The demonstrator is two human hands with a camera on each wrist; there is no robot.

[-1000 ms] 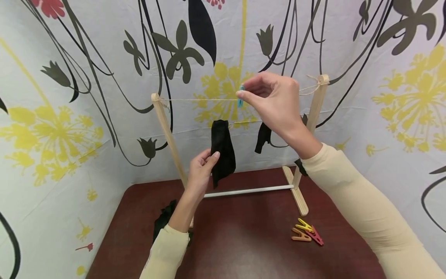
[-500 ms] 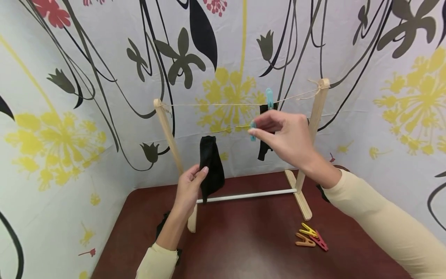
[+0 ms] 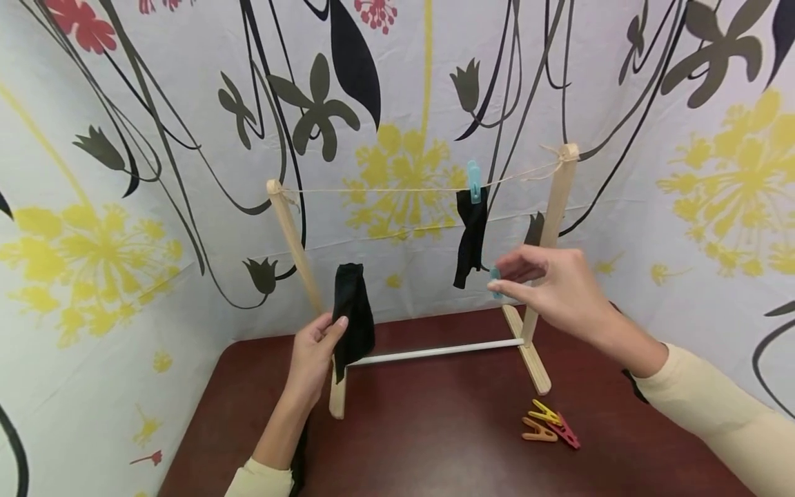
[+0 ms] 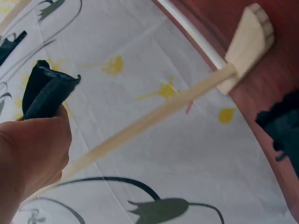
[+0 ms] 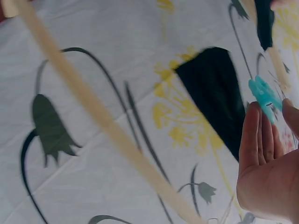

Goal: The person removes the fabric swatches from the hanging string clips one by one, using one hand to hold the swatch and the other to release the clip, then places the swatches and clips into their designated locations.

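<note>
I'm screened in here, booth-like: floral fabric (image 3: 410, 90) far and left, dark red tabletop (image 3: 428, 428) before me; what building, can't tell!

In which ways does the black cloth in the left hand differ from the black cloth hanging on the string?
The held cloth is gripped by the left hand, whereas the hanging cloth is clipped to the string by a blue clothespin. The held cloth's top edge is free, below string level in the head view; the hanging cloth's top is at the string. There, the held cloth looks broader, the hanging cloth narrower. Both are black.
</note>
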